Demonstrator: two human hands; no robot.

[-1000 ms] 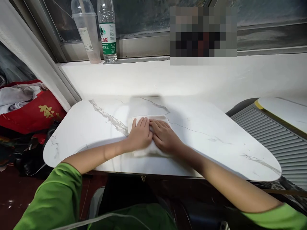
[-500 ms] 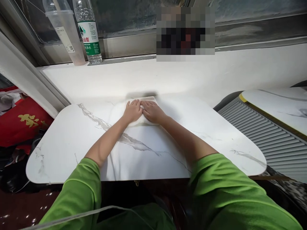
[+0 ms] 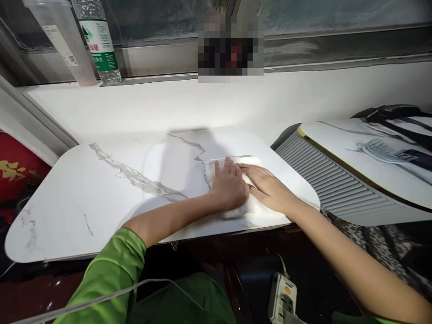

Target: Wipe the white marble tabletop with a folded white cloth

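Observation:
A white cloth lies flat on the right part of a white marbled table. On its left side rests my left hand, palm down with its fingers spread over the cloth. My right hand lies beside it, also palm down, fingers stretched out toward the left hand and touching or nearly touching it. Both hands press on the cloth from above, and neither is closed round anything. The cloth's middle is hidden under them.
A plastic cup and a water bottle stand on the window ledge at upper left. At right is a second table with bags on it. A power strip lies below the table's front edge.
Both hands and the cloth have moved from the table's back middle to its right part, nearer the front edge. The view has shifted right, and the power strip has come into sight.

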